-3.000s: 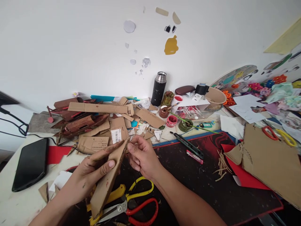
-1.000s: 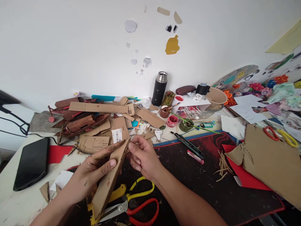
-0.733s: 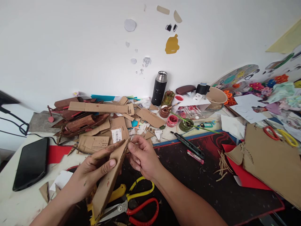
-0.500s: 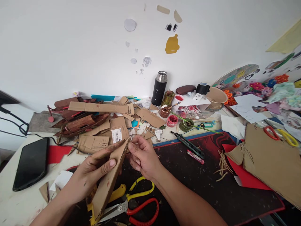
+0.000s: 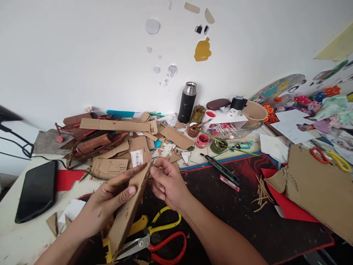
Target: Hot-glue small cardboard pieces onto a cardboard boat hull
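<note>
A long strip of cardboard (image 5: 129, 211) is held up at a slant over the dark mat, its corrugated edge facing right. My left hand (image 5: 110, 200) grips it from the left, thumb on its face and fingers behind. The thumb and fingertips of my right hand (image 5: 167, 184) pinch its upper right edge; whether a small torn piece is between them I cannot make out. Below lie scissors (image 5: 146, 243) with one yellow and one red handle. A yellow tool (image 5: 138, 226) is partly hidden behind the strip.
Cardboard scraps (image 5: 116, 125) and brown model boats (image 5: 93, 143) crowd the back left. Paint pots (image 5: 202, 140), a black flask (image 5: 188, 103) and a utility knife (image 5: 222, 169) are beyond my right hand. A phone (image 5: 37, 191) lies left; a cardboard sheet (image 5: 320, 191) and twine pieces (image 5: 261, 195) lie right.
Both hands keep nearly the same hold on the cardboard strip. The view has shifted very slightly; nothing else visibly moves.
</note>
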Demonstrator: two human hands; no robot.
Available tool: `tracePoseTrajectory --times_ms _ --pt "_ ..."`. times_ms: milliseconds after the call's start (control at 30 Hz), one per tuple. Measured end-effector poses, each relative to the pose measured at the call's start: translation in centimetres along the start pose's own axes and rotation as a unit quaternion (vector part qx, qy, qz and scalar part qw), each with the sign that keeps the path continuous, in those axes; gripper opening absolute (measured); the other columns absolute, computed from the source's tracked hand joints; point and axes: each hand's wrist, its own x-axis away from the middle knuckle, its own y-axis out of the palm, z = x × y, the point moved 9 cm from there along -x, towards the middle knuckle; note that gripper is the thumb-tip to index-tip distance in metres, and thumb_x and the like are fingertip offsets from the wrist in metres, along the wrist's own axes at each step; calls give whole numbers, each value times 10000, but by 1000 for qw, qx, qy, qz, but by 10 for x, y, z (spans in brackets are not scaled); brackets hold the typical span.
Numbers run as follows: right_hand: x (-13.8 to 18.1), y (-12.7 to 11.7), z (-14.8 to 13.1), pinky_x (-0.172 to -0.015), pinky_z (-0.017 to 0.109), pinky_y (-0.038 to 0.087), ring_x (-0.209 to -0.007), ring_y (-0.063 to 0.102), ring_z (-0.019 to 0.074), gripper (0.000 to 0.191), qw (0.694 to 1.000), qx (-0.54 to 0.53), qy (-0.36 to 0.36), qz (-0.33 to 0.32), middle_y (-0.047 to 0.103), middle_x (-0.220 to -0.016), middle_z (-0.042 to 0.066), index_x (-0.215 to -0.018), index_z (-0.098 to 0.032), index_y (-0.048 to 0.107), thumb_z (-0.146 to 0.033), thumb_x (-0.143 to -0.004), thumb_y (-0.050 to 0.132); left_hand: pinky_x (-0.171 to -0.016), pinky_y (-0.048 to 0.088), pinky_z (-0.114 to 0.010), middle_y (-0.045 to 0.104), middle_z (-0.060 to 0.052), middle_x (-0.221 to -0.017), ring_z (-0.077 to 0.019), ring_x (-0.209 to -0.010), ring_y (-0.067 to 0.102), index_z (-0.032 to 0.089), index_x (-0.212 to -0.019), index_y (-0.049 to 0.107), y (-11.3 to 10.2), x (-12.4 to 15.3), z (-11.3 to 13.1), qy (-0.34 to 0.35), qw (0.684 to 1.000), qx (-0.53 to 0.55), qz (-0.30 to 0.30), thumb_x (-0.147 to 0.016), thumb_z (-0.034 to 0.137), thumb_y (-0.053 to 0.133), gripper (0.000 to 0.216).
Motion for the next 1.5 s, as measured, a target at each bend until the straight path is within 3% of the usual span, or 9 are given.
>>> tracePoseTrajectory --times_ms 267,433,600,867,1100,1500 --pt "0 2 0 -302 117 279 -362 225 37 500 1000 -16 -2 -11 433 -466 -163 -840 -230 569 -503 -771 981 -915 682 -308 889 -89 -1147 -356 -1209 793 322 -1407 786 -1 0 -8 -17 1000 5 3 -803 589 919 674" --pt "-1 2 0 -296 114 282 -357 232 37 503 1000 -20 -2 -13 442 -459 -165 -844 -229 567 -501 -772 984 -959 675 -327 862 -75 -1266 -370 -1266 766 337 -1326 835 -5 -2 -5 3 1000 -8 17 -764 594 944 627" --pt "0 2 0 -298 117 283 -353 233 36 500 1000 -19 -1 -14 445 -461 -164 -844 -230 566 -504 -777 979 -878 679 -260 852 -58 -1297 -333 -1176 809 361 -1314 838 -5 -3 -9 0 1000 -4 7 -772 594 937 598" --pt "0 3 0 -304 123 273 -352 223 35 504 1000 -13 2 -13 434 -459 -168 -849 -232 564 -515 -771 973 -1050 629 -321 822 -53 -1371 -362 -1359 715 371 -1358 812 -7 -3 -11 2 1000 -17 5 -781 612 922 635" --pt "1 2 -1 -305 129 270 -350 213 40 515 1000 -13 3 -5 423 -446 -169 -840 -239 552 -529 -761 970 -1012 655 -353 820 -68 -1371 -366 -1257 773 353 -1325 834 -10 -3 -13 2 999 -39 24 -752 662 917 656" --pt "1 1 3 -300 127 257 -340 200 44 530 1000 -27 15 6 427 -418 -173 -850 -245 543 -536 -749 974 -1017 645 -327 769 -81 -1445 -351 -1271 773 357 -1360 811 1 -4 -3 15 999 -29 -2 -816 606 898 605"
